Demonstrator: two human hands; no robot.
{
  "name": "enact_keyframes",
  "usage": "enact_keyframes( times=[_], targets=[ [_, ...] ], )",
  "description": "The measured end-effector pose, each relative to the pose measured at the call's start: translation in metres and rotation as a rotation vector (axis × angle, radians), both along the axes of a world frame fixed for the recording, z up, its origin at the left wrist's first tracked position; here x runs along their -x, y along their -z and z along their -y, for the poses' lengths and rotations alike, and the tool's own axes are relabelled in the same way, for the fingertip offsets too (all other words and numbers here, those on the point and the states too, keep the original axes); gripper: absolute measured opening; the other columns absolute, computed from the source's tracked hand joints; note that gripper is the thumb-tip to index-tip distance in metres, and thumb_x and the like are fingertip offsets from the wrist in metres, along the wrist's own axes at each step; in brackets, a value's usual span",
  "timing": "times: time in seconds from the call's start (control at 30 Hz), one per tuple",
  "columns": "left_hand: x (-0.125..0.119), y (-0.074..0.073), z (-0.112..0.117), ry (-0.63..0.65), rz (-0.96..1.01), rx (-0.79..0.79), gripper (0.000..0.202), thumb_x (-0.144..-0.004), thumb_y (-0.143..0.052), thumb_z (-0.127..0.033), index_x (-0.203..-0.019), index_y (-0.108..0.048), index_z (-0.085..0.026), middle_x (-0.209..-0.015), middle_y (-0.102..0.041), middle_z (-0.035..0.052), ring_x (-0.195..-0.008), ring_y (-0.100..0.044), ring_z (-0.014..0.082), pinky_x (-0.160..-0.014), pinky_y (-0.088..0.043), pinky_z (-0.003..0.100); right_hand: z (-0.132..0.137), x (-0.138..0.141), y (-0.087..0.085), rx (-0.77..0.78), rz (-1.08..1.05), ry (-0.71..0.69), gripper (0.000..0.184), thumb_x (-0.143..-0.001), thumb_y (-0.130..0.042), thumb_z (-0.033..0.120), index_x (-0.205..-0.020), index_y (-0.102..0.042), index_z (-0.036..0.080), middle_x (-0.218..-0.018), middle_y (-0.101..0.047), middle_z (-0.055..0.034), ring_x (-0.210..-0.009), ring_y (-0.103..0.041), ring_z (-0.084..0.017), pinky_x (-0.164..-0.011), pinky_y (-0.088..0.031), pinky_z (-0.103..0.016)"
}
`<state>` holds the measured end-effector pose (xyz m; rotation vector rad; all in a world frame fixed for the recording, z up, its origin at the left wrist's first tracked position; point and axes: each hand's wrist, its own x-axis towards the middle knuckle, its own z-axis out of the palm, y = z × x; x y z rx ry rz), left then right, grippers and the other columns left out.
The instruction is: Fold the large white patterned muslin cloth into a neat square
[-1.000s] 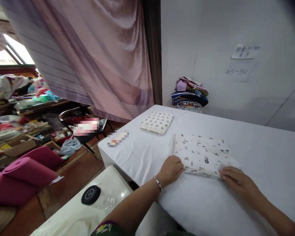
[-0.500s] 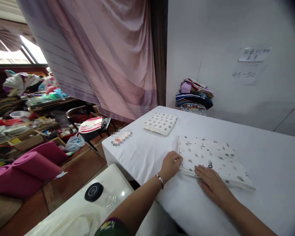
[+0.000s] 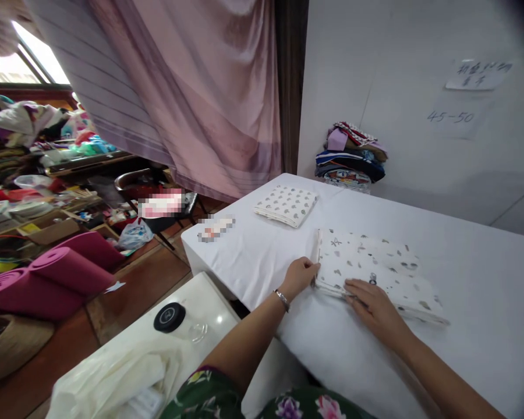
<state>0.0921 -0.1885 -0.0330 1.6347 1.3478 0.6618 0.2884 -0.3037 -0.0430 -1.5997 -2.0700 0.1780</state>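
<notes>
A folded white cloth (image 3: 353, 256) with small grey and brown prints lies on the white-covered table (image 3: 475, 267). My left hand (image 3: 300, 276), a bracelet at its wrist, is closed with thumb and fingers pinched at the cloth's left edge, close to the near corner. Flat along the near edge rests my right hand (image 3: 378, 311), its fingers stretched out over the fabric; how its thumb meets the edge is hard to make out. Farther back sits a second folded cloth (image 3: 286, 205), white with rows of grey motifs, untouched by either hand.
A blurred-out item (image 3: 216, 228) lies at the table's left edge. Nearer me, a white surface (image 3: 201, 299) holds a black round lid (image 3: 169, 317) and pale fabric (image 3: 126, 372). A stack of folded textiles (image 3: 351, 157) stands by the wall. Pink rolled mats (image 3: 65, 273) lie on the floor.
The view has tilted down slightly, so the table sits higher in the picture. My left fingers have shifted a little at the cloth's left edge; my right hand stays on the near edge.
</notes>
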Motion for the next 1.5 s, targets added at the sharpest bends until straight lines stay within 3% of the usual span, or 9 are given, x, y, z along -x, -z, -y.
enact_keyframes(
  times=[0.1,0.27,0.47,0.6,0.73,0.9,1.1,1.37,1.5],
  targets=[
    [0.007,-0.002,0.009,0.043,0.037,0.045,0.026,-0.075,-0.055,-0.04,-0.064,-0.056,-0.016,-0.056,-0.054,-0.0026,-0.054,-0.047,0.0098,-0.054,-0.036,0.021,-0.014,0.013,-0.012,0.008,-0.079,-0.009,0.029,-0.09,-0.041,0.037,-0.1,-0.065,0.025,-0.11,-0.062,-0.0078,-0.103,-0.054,-0.024,-0.089,-0.043,-0.044],
    [0.017,-0.009,0.025,0.074,0.116,0.164,0.021,-0.072,-0.058,-0.036,-0.068,-0.057,-0.015,-0.054,-0.051,-0.0039,-0.048,-0.044,0.008,-0.05,-0.036,0.021,-0.034,0.037,-0.023,0.082,-0.09,-0.064,0.025,-0.088,-0.043,0.033,-0.096,-0.064,0.023,-0.096,-0.062,-0.0067,-0.091,-0.054,-0.021,-0.082,-0.044,-0.039],
    [0.02,-0.004,0.029,0.106,0.169,0.178,0.016,-0.068,-0.061,-0.029,-0.071,-0.059,-0.014,-0.057,-0.052,-0.0039,-0.05,-0.045,0.0072,-0.051,-0.036,0.02,-0.045,0.041,-0.024,0.242,-0.154,-0.044,0.023,-0.085,-0.044,0.031,-0.084,-0.066,0.023,-0.085,-0.061,-0.0033,-0.084,-0.054,-0.019,-0.075,-0.043,-0.034],
    [0.018,0.0,0.028,0.096,0.172,0.165,0.014,-0.068,-0.06,-0.027,-0.071,-0.06,-0.014,-0.057,-0.051,-0.004,-0.051,-0.044,0.0075,-0.051,-0.036,0.02,-0.048,0.039,-0.019,0.258,-0.202,-0.009,0.023,-0.084,-0.042,0.028,-0.076,-0.063,0.023,-0.081,-0.06,-0.0017,-0.079,-0.054,-0.017,-0.071,-0.042,-0.031],
    [0.017,0.002,0.029,0.095,0.164,0.145,0.013,-0.068,-0.058,-0.027,-0.071,-0.06,-0.014,-0.057,-0.052,-0.0038,-0.052,-0.045,0.0082,-0.052,-0.036,0.021,-0.046,0.04,-0.019,0.21,-0.145,-0.033,0.023,-0.087,-0.041,0.032,-0.077,-0.06,0.022,-0.082,-0.058,-0.0023,-0.081,-0.052,-0.018,-0.073,-0.041,-0.032],
    [0.018,0.003,0.029,0.068,0.14,0.117,0.013,-0.068,-0.058,-0.028,-0.07,-0.06,-0.015,-0.059,-0.053,-0.0032,-0.055,-0.047,0.0091,-0.054,-0.037,0.021,-0.04,0.041,-0.025,0.115,-0.265,-0.067,0.024,-0.09,-0.036,0.03,-0.073,-0.051,0.022,-0.075,-0.053,-0.0018,-0.074,-0.05,-0.017,-0.069,-0.041,-0.031],
    [0.014,0.004,0.03,0.01,0.154,0.064,0.007,-0.067,-0.057,-0.022,-0.066,-0.059,-0.015,-0.061,-0.055,-0.0026,-0.059,-0.048,0.0097,-0.058,-0.038,0.022,-0.037,0.042,-0.025,0.131,-0.198,-0.186,0.023,-0.091,-0.034,0.027,-0.075,-0.05,0.022,-0.078,-0.054,-0.0026,-0.079,-0.05,-0.018,-0.072,-0.04,-0.032],
    [0.01,0.001,0.03,0.029,0.165,0.055,0.013,-0.068,-0.056,-0.025,-0.066,-0.062,-0.014,-0.065,-0.06,-0.0006,-0.063,-0.051,0.0113,-0.059,-0.039,0.022,-0.039,0.045,-0.021,0.167,-0.156,-0.104,0.017,-0.086,-0.048,0.036,-0.092,-0.054,0.021,-0.088,-0.056,-0.0033,-0.084,-0.05,-0.018,-0.074,-0.04,-0.032],
    [0.008,0.003,0.03,0.044,0.215,0.063,0.016,-0.069,-0.056,-0.028,-0.066,-0.063,-0.014,-0.066,-0.061,-0.0004,-0.065,-0.052,0.0117,-0.061,-0.04,0.023,-0.04,0.045,-0.016,0.163,-0.172,-0.076,0.019,-0.085,-0.049,0.038,-0.091,-0.055,0.021,-0.087,-0.056,-0.003,-0.083,-0.05,-0.018,-0.074,-0.04,-0.032]
  ],
)
